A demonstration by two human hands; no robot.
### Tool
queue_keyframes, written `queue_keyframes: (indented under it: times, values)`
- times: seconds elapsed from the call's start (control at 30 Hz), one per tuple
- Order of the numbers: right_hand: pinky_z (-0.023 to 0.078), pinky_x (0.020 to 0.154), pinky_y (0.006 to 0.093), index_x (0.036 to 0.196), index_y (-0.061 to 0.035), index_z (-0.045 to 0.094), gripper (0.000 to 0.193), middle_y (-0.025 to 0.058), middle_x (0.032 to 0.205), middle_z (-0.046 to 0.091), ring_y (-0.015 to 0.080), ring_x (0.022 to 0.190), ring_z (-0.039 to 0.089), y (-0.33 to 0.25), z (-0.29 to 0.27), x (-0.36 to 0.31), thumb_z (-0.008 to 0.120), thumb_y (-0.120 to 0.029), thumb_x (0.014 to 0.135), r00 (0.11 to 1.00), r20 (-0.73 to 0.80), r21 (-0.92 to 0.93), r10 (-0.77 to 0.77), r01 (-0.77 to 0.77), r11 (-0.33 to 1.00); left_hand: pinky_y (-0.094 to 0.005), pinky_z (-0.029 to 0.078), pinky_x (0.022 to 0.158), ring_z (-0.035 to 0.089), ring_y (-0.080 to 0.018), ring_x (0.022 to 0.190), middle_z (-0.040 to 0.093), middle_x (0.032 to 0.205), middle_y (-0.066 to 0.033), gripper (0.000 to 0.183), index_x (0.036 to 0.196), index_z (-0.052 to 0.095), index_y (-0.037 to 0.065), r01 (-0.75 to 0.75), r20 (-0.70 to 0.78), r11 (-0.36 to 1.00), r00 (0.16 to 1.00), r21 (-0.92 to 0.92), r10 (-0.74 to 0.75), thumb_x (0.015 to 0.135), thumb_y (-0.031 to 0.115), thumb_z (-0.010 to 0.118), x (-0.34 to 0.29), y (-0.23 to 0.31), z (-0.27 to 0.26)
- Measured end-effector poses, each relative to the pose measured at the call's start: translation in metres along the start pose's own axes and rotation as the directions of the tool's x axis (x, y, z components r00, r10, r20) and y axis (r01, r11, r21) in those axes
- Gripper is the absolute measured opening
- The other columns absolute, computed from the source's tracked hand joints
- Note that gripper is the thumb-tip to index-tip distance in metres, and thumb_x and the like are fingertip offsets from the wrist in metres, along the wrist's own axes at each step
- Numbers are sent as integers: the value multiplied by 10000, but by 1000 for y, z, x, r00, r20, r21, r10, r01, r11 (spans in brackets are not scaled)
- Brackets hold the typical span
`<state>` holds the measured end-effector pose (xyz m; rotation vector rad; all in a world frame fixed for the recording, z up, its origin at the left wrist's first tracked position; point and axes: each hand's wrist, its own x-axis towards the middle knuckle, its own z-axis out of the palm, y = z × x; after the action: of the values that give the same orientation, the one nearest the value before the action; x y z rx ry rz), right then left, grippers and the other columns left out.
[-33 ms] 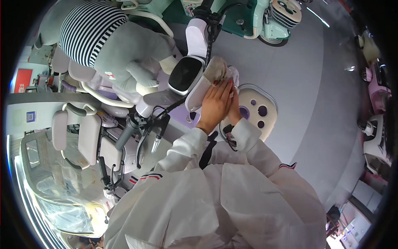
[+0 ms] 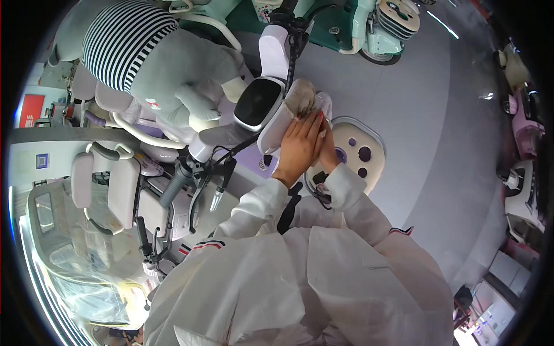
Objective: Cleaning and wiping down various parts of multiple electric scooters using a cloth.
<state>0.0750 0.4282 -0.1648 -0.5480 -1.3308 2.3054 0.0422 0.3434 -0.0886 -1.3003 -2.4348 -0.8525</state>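
Observation:
Both my hands are at the pale lilac front panel (image 2: 274, 130) of a scooter, behind its dark oval display (image 2: 259, 102). My left hand (image 2: 300, 147) lies flat with fingers stretched out and close together, red nails showing. Its fingertips touch a grubby beige-grey cloth (image 2: 300, 97) draped over the panel's upper end. Close against it on the right is my right hand (image 2: 329, 154); its fingers are mostly hidden by the left, so what they grip is unclear. Crumpled whitish, see-through film (image 2: 325, 105) shows beside the cloth.
A handlebar grip with brake lever (image 2: 180, 179) juts out at left. A big grey plush toy (image 2: 173, 69) in a striped shirt lies beyond it. Below my hands is a cream seat with round holes (image 2: 369, 158). A mint scooter (image 2: 384, 43) stands far right, other scooters (image 2: 124, 190) at left.

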Motion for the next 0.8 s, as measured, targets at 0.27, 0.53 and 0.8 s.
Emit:
queue_keyframes:
  times: [0.27,0.53,0.8]
  values:
    - [461,755,401,903,-13,538,264,112,943,541,361,893,531,-87,-19,-17,581,-55,646,912,386,-814,-138,408,415,-416,431,852,560,-338,937,546,1163,-204,651,1358,339,4,274,278,870,946,-409,-167,871,392,526,-35,14,-3]
    - [301,1017,359,1174,-12,438,412,168,1317,397,320,1246,381,-60,-32,-35,547,-85,784,827,561,-654,-29,464,597,-367,479,797,552,-298,903,503,1251,-135,566,1290,427,15,-40,163,998,986,-39,46,760,103,605,-89,-24,20]
    - [324,1013,365,1282,-8,400,425,173,1286,475,291,1208,448,-37,-19,-20,482,-77,871,879,477,-536,-19,308,786,-346,501,701,580,-246,811,612,1011,-92,597,1305,418,17,101,176,995,979,27,-104,717,22,523,-119,-7,-4]
